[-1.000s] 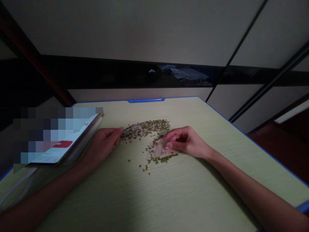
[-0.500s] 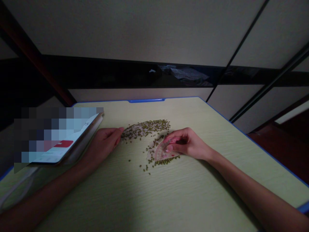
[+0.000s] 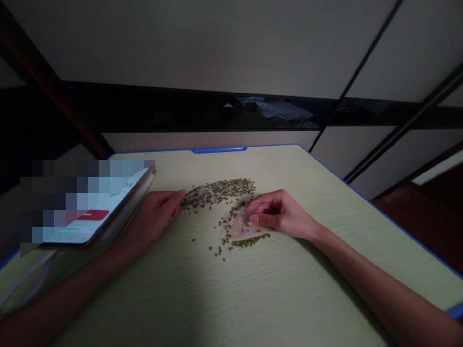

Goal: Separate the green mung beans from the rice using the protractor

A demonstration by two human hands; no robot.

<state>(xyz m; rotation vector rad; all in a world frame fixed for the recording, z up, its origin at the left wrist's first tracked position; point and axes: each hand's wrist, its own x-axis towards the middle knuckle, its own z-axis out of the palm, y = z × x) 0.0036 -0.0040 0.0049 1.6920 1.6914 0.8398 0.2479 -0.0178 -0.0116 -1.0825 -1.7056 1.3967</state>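
My right hand (image 3: 278, 214) pinches a clear protractor (image 3: 242, 226) with pink-red markings between thumb and fingers. The protractor stands tilted over the table, just behind a short row of small green beans (image 3: 249, 240). Farther back lies a larger spread of green beans (image 3: 231, 188), mixed with whitish grains. At the left end of that spread, my left hand (image 3: 161, 209) is closed with thumb and forefinger pressed together; whatever it may hold is hidden. A few loose beans (image 3: 218, 251) are scattered in front of the protractor.
A device with a lit, partly blurred screen (image 3: 90, 226) stands tilted at the left, with a white cable (image 3: 29, 279) below it. The pale wooden table (image 3: 217, 303) has a blue edge and a blue handle (image 3: 220, 150) at the back. Cabinet panels (image 3: 202, 48) rise behind.
The protractor has shifted slightly back and left in my right hand, so more of the front row of beans shows. My left hand stays in place.
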